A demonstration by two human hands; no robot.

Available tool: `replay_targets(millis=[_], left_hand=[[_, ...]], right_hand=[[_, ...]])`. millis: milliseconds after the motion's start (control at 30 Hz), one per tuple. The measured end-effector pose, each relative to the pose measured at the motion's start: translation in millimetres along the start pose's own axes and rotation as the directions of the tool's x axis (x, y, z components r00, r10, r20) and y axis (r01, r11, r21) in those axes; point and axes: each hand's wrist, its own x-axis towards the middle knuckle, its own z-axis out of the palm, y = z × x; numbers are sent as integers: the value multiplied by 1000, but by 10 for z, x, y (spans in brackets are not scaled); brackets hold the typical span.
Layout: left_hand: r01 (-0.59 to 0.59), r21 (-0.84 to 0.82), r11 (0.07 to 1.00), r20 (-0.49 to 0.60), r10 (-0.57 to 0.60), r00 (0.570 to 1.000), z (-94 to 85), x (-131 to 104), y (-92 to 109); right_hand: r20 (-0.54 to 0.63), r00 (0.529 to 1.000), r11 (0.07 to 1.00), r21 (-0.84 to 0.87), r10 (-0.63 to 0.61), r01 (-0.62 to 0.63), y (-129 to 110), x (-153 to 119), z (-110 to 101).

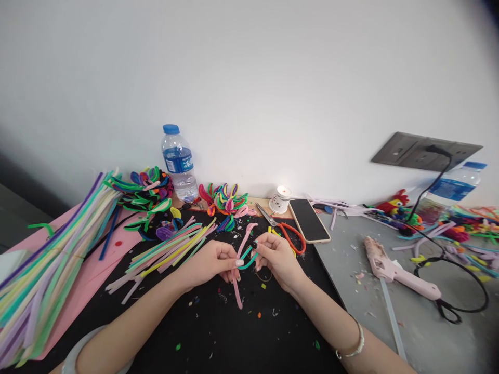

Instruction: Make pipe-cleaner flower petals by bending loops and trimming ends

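Above the black mat, my left hand pinches a pink pipe cleaner that runs roughly upright, its top end bent over. A teal pipe cleaner loop extends from the left fingertips toward my right hand. The right thumb and finger are closed on the loop's other end, near a small dark piece. Both hands are close together, with the loop between them. Orange-handled scissors lie just behind my right hand.
Pipe cleaner bundles and a water bottle stand left. A small white cup and a phone sit behind. At right are a pink glue gun, its black cord and a second bottle.
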Motion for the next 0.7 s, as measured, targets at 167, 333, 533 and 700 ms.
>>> replay_targets(millis=[167,333,533,700], left_hand=[[-7,10,1000,-65,8,998,-8,25,-12],[-38,15,999,-155,40,987,-33,33,-24],[-82,-88,993,-292,53,955,-45,24,-5],[-112,-109,988,-346,68,936,-20,33,19]], right_hand=[[-3,1000,1000,-2,-14,14,-24,1,-4],[-31,1000,999,-33,-5,4,-58,-9,-4],[-78,996,997,-61,35,-40,-58,6,-19],[-23,1000,997,-82,-14,12,-40,5,-4]])
